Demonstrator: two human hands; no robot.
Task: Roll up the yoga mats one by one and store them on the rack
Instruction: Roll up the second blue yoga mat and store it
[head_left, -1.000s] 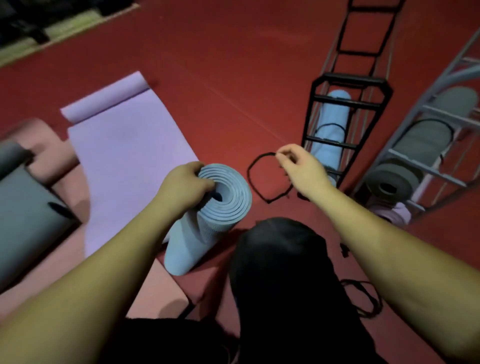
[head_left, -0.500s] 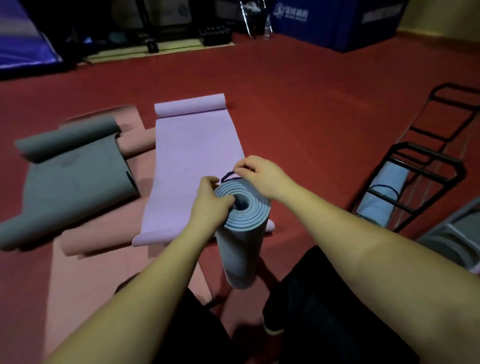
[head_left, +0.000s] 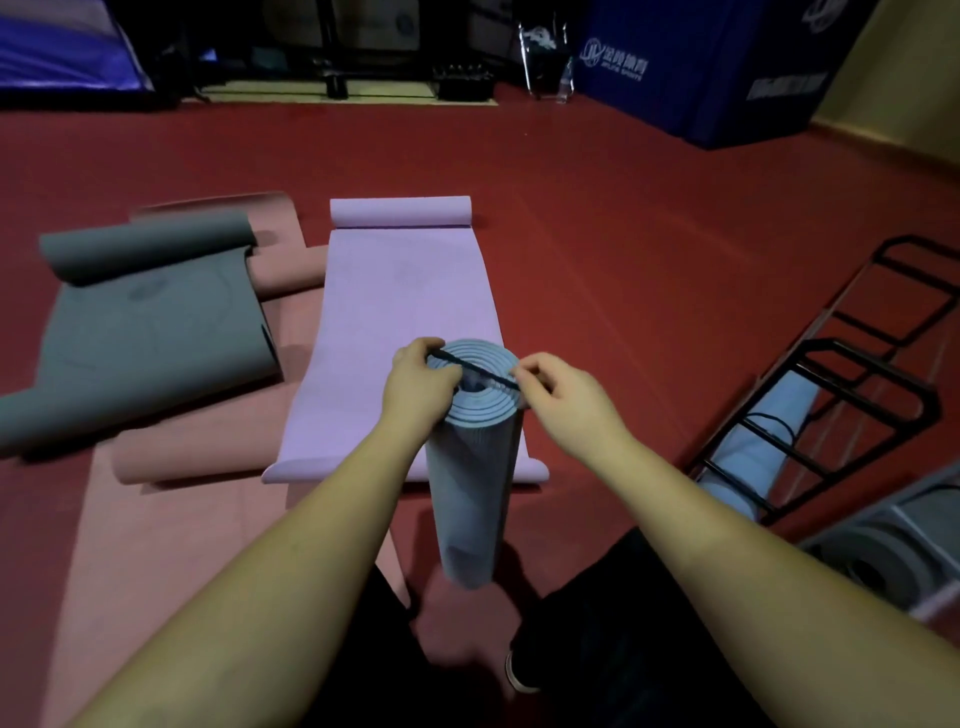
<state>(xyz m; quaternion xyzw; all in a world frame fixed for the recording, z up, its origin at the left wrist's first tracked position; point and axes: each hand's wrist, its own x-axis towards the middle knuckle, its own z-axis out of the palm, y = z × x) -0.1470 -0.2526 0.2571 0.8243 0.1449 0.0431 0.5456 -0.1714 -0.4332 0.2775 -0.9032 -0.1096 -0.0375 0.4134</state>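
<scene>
At centre, the soft, springy rolled blue mat stands upright, its top end at 12 o'clock, where the left hand grips the rim and both it and the right hand pinch the black strap taut.

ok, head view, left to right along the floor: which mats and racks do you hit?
Grey mat → pink mat → purple mat → rolled blue mat, stood on end, both hands stretching a black band across its top → black rack holding a light blue roll.
</scene>
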